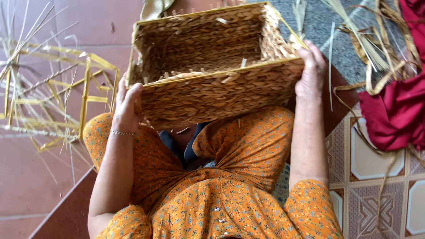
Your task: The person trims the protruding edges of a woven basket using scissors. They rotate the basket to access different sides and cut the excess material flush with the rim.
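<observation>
Head view: the person sits and looks down at a woven basket held over the lap
Basket: rectangular, of braided straw on a yellow frame, tilted so the open side faces the person and the inside can be seen; loose strand ends stick out along the rim
Left hand: at the left near corner of the basket, fingers curled together around the edge, supporting it from below
Right hand: at the right near corner of the basket, fingers pressed together over the rim, thumb hidden; both hands together keep the basket steady and tipped
Yellow frame: bare, left of the basket on the red floor
Straw strands: right of the basket
Red cloth: right of the basket, beside the straw
</observation>
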`<state>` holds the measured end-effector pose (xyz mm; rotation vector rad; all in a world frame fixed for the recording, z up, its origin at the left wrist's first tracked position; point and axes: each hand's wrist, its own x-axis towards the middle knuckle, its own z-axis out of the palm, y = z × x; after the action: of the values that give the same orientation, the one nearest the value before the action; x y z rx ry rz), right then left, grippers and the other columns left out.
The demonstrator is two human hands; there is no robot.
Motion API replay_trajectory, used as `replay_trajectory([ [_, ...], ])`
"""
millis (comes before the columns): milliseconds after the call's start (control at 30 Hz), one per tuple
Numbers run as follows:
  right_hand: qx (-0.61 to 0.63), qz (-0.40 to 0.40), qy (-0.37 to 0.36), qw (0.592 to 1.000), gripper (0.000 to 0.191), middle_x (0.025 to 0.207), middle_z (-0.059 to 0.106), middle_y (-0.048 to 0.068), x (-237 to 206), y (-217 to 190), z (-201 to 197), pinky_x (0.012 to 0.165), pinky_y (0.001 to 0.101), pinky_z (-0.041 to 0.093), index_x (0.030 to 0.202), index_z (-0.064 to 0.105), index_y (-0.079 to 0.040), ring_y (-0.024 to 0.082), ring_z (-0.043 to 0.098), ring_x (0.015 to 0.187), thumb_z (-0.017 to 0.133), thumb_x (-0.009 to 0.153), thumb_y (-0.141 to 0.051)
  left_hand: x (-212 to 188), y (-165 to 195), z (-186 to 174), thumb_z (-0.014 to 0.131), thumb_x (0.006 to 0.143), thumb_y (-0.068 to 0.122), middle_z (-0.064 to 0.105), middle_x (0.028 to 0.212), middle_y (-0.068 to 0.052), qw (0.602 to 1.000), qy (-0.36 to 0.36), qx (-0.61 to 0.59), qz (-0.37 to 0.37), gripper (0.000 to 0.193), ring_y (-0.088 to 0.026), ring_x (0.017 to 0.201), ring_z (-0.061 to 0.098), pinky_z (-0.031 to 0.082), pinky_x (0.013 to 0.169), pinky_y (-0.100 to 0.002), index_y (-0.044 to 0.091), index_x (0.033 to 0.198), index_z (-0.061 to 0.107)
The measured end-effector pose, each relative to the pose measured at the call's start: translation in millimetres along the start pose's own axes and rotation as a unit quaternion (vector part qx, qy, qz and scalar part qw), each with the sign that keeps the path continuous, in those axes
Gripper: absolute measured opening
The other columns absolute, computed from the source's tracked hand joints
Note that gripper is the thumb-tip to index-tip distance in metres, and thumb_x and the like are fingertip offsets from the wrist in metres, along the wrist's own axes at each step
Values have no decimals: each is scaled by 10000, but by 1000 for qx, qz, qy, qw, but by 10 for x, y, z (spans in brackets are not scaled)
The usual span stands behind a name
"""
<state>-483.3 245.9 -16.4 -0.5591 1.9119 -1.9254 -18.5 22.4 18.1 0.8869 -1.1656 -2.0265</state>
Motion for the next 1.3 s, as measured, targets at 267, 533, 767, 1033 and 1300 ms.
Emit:
replay_trajectory([
  [267, 88, -55, 102, 989, 889, 1458, 551, 240, -183, -376, -526, 1180, 524, 356, 1333, 654, 26, 351, 451, 1420, 557, 895, -741, 221, -82, 465, 646, 967, 60, 547, 1441, -94, 988, -71, 10, 133, 760, -198, 1319, 544, 469, 1212, -378, 64, 1654, 322],
  [533, 233, -147, 139, 951, 836, 1423, 593, 257, -240, -191, -2000, 1211, 546, 441, 1351, 621, 59, 368, 557, 1369, 582, 936, -666, 730, -603, 1337, 767, 945, 37, 470, 1571, -101, 978, -186, 55, 71, 910, -217, 1415, 503, 459, 1198, -394, 113, 1665, 216],
  [767, 174, -151, 198, 953, 749, 1472, 573, 205, -491, -40, -2754, 1254, 519, 420, 1398, 581, 20, 342, 503, 1439, 620, 1018, -624, 1047, -1261, 1977, 797, 968, 76, 303, 1698, -133, 925, -279, 200, 160, 945, -263, 1547, 349, 349, 1272, -426, 106, 1682, 178],
  [1033, -39, -54, 433, 899, 409, 1168, 579, 116, -1065, 533, -2369, 880, 412, 502, 1244, 505, -24, 246, 568, 1047, 642, 1020, -338, 847, -956, 2160, 716, 916, 192, 587, 1343, -169, 955, -197, 212, -59, 946, -292, 1048, 595, 494, 806, -456, 113, 1672, 152],
  [1300, -491, -71, 153, 854, 584, 1040, 665, 218, -1617, 746, -1992, 801, 484, 560, 1221, 549, -12, 386, 658, 922, 832, 727, -145, 849, -867, 2456, 635, 1100, 236, 594, 1341, -102, 950, -204, 230, 63, 592, -138, 1193, 565, 502, 1079, -322, 10, 1585, 381],
])
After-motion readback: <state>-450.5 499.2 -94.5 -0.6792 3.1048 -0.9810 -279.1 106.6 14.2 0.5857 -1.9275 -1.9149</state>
